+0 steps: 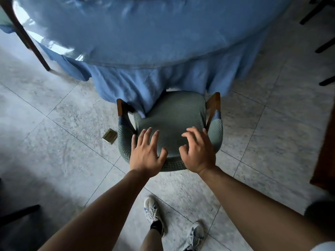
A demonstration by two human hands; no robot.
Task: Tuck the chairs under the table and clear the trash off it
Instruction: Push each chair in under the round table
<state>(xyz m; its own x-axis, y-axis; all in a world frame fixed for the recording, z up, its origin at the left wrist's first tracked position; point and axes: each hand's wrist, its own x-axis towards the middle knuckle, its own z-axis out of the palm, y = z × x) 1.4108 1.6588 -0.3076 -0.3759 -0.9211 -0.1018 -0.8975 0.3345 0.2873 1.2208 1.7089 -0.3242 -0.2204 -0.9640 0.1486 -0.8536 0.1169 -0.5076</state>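
A wooden armchair with a grey-green waffle cover [172,113] stands right in front of me, its seat front pushed under the hanging blue tablecloth. The round table [154,33] fills the top of the view. My left hand [146,153] and my right hand [198,151] hover over the curved covered backrest [174,164] with fingers spread, holding nothing. Whether the palms touch the backrest I cannot tell. No trash shows on the visible part of the table.
A brass floor socket plate [109,136] lies on the tiles left of the chair. Another chair's dark leg [30,40] slants at the upper left. More dark chair legs [324,46] are at the upper right. A wooden edge [324,142] stands on the right.
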